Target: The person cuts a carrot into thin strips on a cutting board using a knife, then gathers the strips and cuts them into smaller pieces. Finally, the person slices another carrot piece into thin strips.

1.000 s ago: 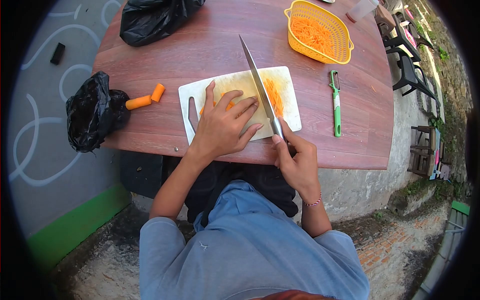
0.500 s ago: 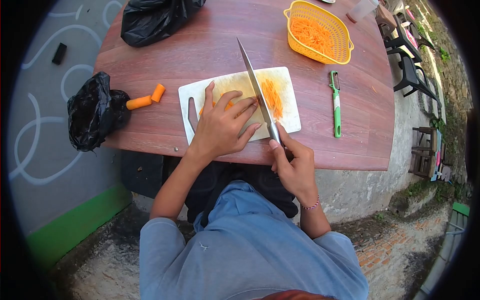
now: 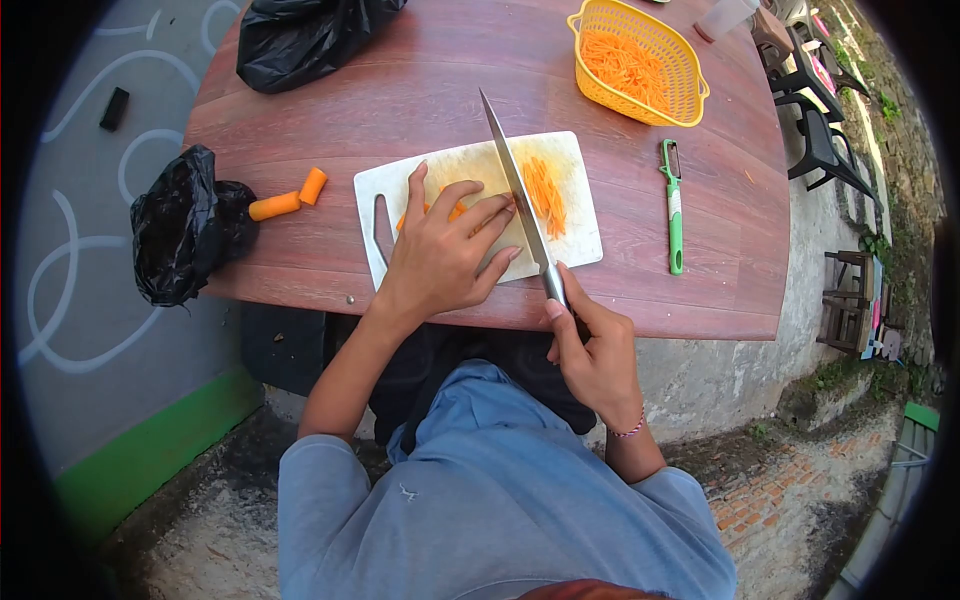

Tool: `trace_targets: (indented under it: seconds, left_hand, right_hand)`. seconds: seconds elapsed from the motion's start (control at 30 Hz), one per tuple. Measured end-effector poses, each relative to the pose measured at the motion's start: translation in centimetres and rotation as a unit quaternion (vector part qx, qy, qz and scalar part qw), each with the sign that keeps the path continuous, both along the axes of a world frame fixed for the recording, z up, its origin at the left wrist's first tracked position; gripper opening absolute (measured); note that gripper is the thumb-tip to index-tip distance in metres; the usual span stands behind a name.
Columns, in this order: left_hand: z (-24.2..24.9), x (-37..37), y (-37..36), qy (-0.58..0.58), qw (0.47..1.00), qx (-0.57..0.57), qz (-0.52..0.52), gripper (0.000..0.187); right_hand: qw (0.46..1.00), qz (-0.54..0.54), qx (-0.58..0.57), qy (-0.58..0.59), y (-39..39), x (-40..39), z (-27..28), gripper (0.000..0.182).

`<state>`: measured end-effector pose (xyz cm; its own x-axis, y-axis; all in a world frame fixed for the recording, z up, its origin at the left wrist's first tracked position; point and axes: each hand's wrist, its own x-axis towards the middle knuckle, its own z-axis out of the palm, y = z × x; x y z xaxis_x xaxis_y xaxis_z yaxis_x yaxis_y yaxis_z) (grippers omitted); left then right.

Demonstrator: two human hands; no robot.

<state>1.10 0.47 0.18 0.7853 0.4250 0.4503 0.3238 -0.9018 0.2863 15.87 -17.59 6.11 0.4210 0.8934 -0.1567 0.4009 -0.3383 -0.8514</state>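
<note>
A white cutting board (image 3: pixel 565 245) lies on the wooden table (image 3: pixel 420 90). My left hand (image 3: pixel 443 250) presses flat on carrot slices (image 3: pixel 458 210) on the board, fingers spread. My right hand (image 3: pixel 590 340) grips the handle of a long knife (image 3: pixel 518 185), whose blade rests against my left fingertips. A pile of thin carrot strips (image 3: pixel 546 193) sits to the right of the blade.
A yellow basket (image 3: pixel 690 85) of carrot strips stands at the back right. A green peeler (image 3: pixel 673 210) lies right of the board. Two carrot pieces (image 3: pixel 290 197) and a black bag (image 3: pixel 185 225) are at the left edge; another black bag (image 3: pixel 300 35) is behind.
The knife has slid slightly back toward me along the board, with my right hand drawing back. My left hand stays on the carrot.
</note>
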Motion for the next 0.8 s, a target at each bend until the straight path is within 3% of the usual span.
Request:
trace_targets:
  seconds: [0.57, 0.8]
  left_hand:
    - [0.2, 0.0, -0.1, -0.004, 1.0, 0.002, -0.001, 0.042]
    - [0.0, -0.3, -0.2, -0.013, 1.0, 0.015, 0.005, 0.038]
  right_hand:
    - [0.996, 0.012, 0.061, -0.064, 5.9, 2.2, -1.4, 0.04]
    - [0.998, -0.012, 0.056, -0.003, 4.6, 1.8, -0.7, 0.04]
